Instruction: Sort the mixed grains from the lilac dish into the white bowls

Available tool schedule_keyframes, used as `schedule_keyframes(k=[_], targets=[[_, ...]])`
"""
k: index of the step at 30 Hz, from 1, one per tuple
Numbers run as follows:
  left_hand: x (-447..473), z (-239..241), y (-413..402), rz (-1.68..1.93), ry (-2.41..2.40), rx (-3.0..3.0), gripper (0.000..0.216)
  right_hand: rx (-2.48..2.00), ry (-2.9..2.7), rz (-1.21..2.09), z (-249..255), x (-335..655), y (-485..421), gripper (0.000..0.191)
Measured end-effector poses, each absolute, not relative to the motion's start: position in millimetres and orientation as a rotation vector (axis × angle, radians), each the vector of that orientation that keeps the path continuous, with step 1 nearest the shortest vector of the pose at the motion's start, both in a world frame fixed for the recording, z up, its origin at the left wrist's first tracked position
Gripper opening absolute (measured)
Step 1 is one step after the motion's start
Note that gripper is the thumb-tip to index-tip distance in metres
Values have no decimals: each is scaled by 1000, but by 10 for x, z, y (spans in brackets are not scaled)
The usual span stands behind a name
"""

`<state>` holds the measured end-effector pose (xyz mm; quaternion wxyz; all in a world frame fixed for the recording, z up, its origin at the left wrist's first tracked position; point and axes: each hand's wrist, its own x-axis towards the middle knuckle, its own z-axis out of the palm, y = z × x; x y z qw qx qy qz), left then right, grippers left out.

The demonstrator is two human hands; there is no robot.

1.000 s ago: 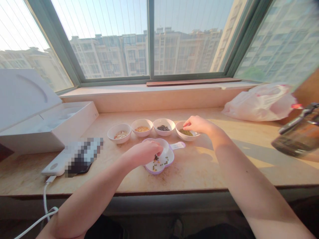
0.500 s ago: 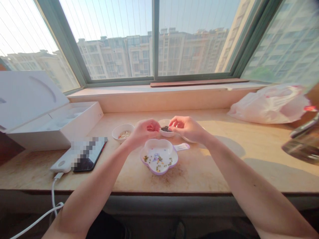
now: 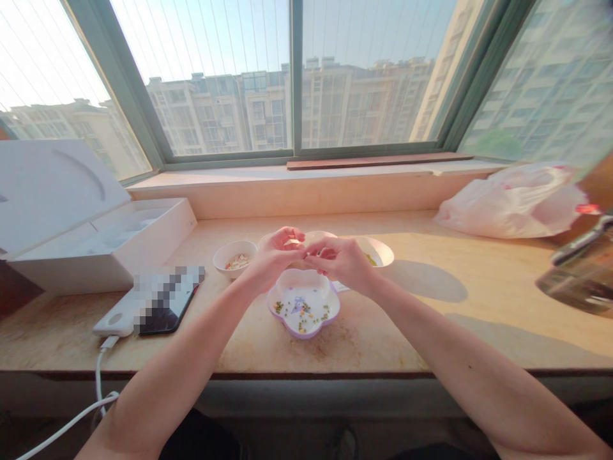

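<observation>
Where the phone (image 3: 179, 308) lies, its writing is blurred out. The left hand (image 3: 275, 252), fingers bent, meets the right one by the far rim of the dish (image 3: 309, 289); what they pinch, I can't tell. The label (image 3: 341, 287) is now mostly covered by the right hand (image 3: 342, 262), shifted left, baring the right bowl (image 3: 384, 252).

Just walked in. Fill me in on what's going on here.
A person has both bare hands over a row of small white bowls on a windowsill counter. The left hand and right hand meet at the fingertips, or nearly so; whether they hold anything is too small to tell. In front of them sits a flower-shaped dish with small green and yellow bits scattered in it. The left-end bowl holds pale pieces.
</observation>
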<state>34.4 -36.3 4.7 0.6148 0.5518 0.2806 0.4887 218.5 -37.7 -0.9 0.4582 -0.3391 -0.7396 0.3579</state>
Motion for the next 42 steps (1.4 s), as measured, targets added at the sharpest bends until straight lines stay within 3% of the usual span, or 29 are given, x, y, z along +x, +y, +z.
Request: schedule_keyframes(k=[9,14,17,23,30,34,42], targets=[[315,43,-367,1119,646,1289,43,-856,-1815,789,-18,2209,-364,27],[217,113,-378,1061,850,1610,25,-892,-1838,579,37,2262,-379,23],[151,112,-412,805,983,2143,13,-948,-1750,674,85,2341,-354,31],[200,26,-566,294,995,2582,21,-891,-1620,774,175,2509,-241,42],[308,8,-669,-16,1132,2619,21,-1350,-1794,380,180,2805,-2,31],[319,-24,-702,63,1192,2547,16,-1649,-1865,183,175,3005,119,22],[306,-77,-652,294,1104,2448,23,-2083,-2149,415,188,3167,166,23]])
